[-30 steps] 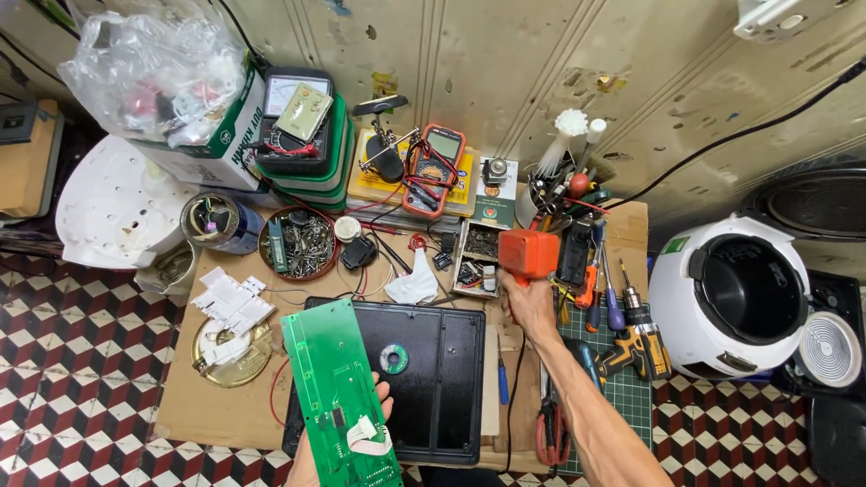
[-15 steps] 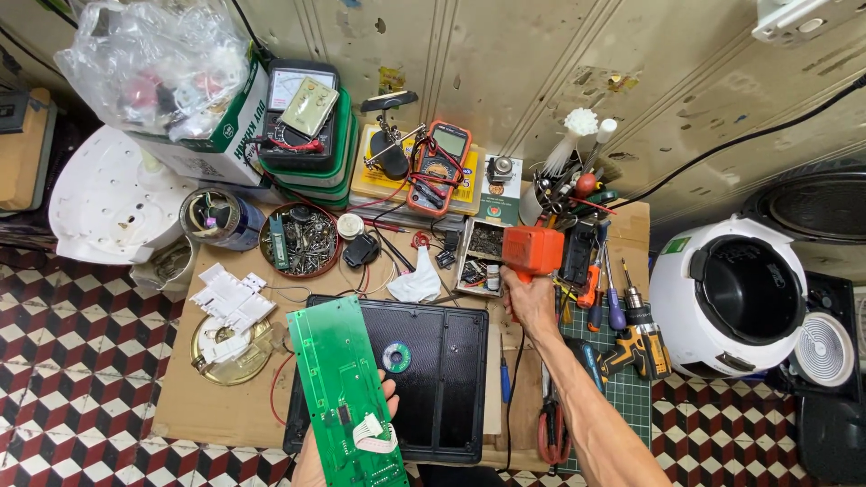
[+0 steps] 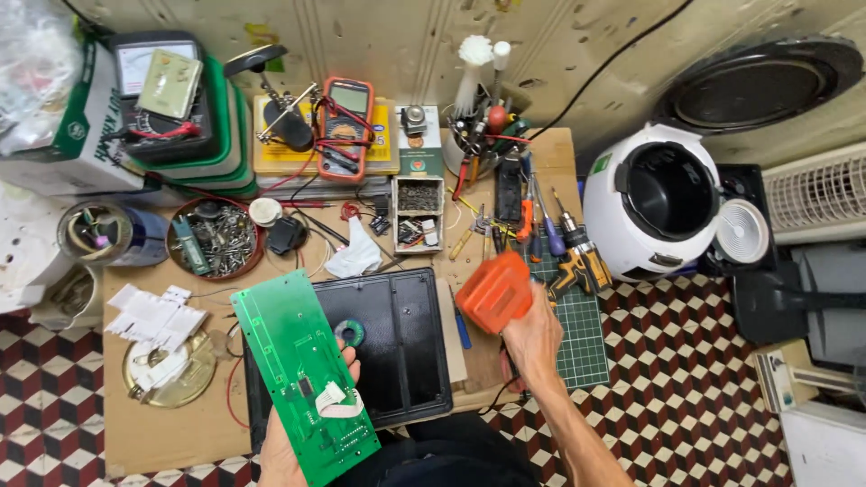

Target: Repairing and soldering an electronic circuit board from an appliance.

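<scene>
Now the right hand [image 3: 534, 338] has drawn the orange box [image 3: 494, 290] back — nearer the tray [image 3: 410, 361].

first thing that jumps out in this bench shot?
The long green circuit board held in the left hand at the bottom, lying over a black tray. Next, the bright orange block gripped in the right hand above the bench's right side. Off to the right, an open white rice cooker stands beside the cluttered cardboard-topped bench.
</scene>
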